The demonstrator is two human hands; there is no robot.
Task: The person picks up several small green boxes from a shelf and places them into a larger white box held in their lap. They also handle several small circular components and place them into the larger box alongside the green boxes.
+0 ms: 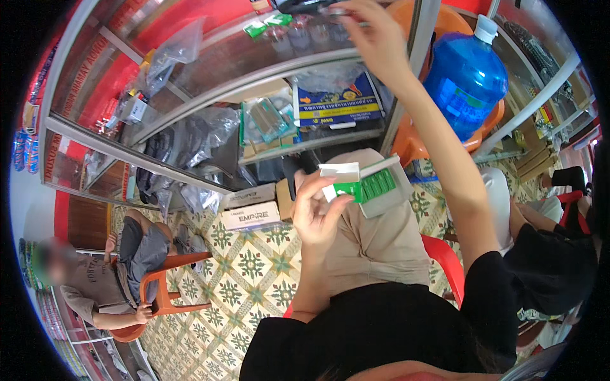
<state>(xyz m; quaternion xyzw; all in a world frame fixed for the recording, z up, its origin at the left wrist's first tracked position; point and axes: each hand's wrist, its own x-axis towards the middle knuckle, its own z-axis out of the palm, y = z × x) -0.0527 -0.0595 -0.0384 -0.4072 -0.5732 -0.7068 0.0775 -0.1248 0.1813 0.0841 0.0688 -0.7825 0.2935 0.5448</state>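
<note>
My left hand [317, 209] holds a small green and white cardboard box [347, 185] with its white flap up, above my lap. Just right of it, a tray-like open carton [402, 183] rests on my thighs, holding several small green boxes [379, 185] in a row. My right hand [369, 31] is raised over the glass top of the display case, fingertips pinched on a small shiny item [337, 11], blurred and too small to name. On the glass near it lie small green packets [267, 25] and several small clear pieces [300, 35].
The glass display case [214, 85] stands ahead, with bagged parts and boxes inside. A blue water jug [464, 78] stands on an orange chair at right. Cartons [252, 216] lie on the tiled floor. A person [105, 285] sits at left; another person [548, 266] sits close at right.
</note>
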